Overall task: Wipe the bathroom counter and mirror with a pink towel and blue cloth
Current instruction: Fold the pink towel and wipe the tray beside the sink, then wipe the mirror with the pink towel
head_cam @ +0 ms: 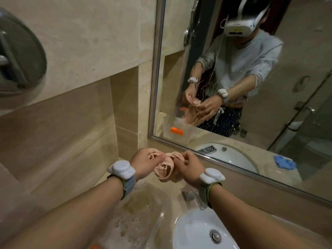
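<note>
A bunched pink towel (168, 168) hangs between both hands, above a clear tub of soapy water. My left hand (145, 163) grips its left end and my right hand (188, 168) grips its right end, just in front of the mirror's lower edge. The mirror (296, 87) fills the upper right and is streaked with water drops near its middle. The blue cloth (284, 161) shows only as a reflection, lying crumpled on the counter right of the sink. The beige counter (177, 205) runs below the mirror.
A clear plastic tub (143, 212) with foamy water sits under my left forearm. The white sink (197, 230) with a chrome tap (195, 196) lies below my right wrist. A grey round fixture (18, 60) hangs on the tiled wall at left.
</note>
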